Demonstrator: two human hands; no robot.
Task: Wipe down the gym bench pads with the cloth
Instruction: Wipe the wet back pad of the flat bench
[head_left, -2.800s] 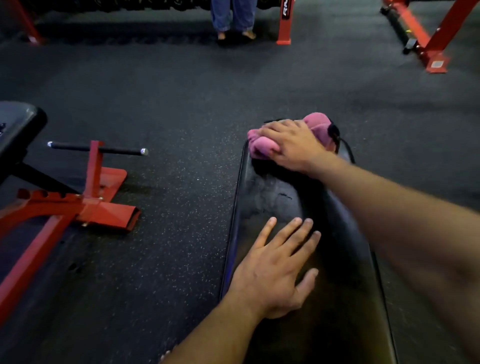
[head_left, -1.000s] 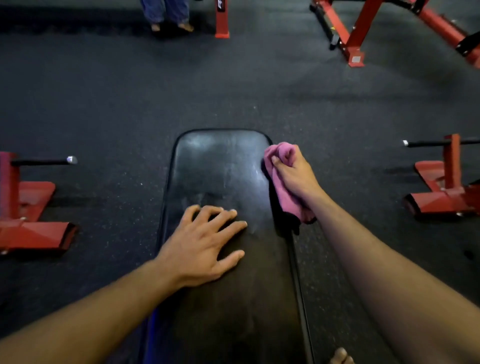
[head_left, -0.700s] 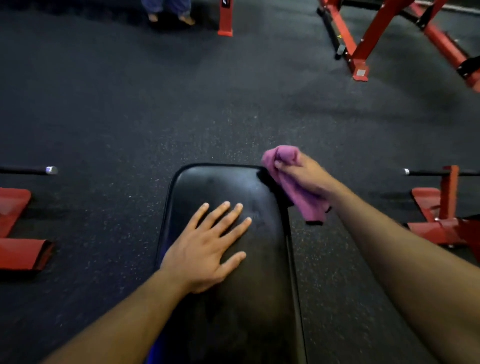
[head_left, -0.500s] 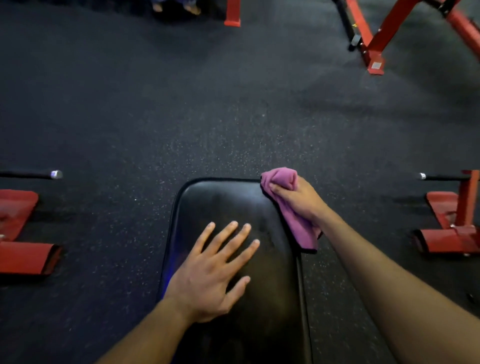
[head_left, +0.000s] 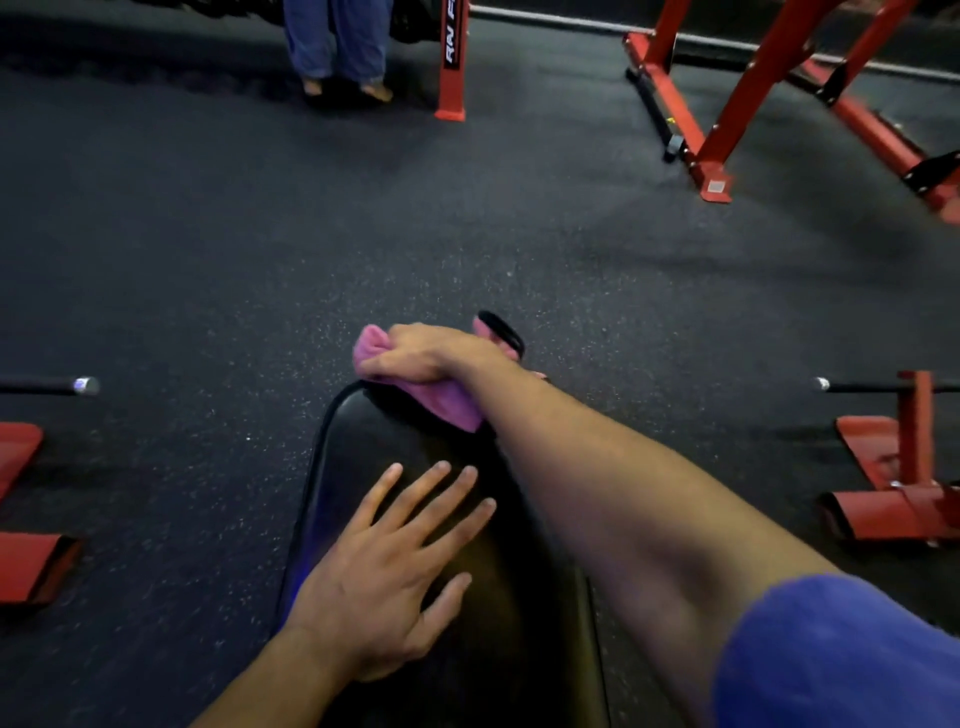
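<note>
**Cloth held at the far end of the bench pad**

The dark speckled floor (head_left: 218, 249) fills most of the frame. Across the upper right stands a red steel frame (head_left: 727, 119) with angled legs and a flat foot plate. A single red post (head_left: 453, 57) with white lettering rises at the top centre, and just left of it a person's legs (head_left: 337, 41) in blue trousers stand at the top edge. At the right edge, mid-height, a low red stand (head_left: 904, 478) carries a dark bar with a silver tip; red plates (head_left: 26, 566) sit at the left edge, with another silver-tipped bar (head_left: 52, 386) above them.

The black bench pad (head_left: 337, 457) runs from the bottom centre up to the middle of the frame, its rounded far end lying under the cloth. A blue sleeve (head_left: 841, 660) shows in the lower right corner, and the bare right forearm reaches from it diagonally across the pad.

The left hand (head_left: 384, 577) lies flat on the pad in the lower centre, fingers straight and spread, holding nothing. The right hand (head_left: 431, 351) is at the pad's far end, just above the middle of the frame, its fingers curled over the pink cloth (head_left: 441, 408) and gripping it. The cloth bunches out to the left of the knuckles and hangs below the wrist onto the pad. A black loop (head_left: 501, 328), perhaps a strap or handle, shows just past the right hand; the view is too dim to tell which.
</note>
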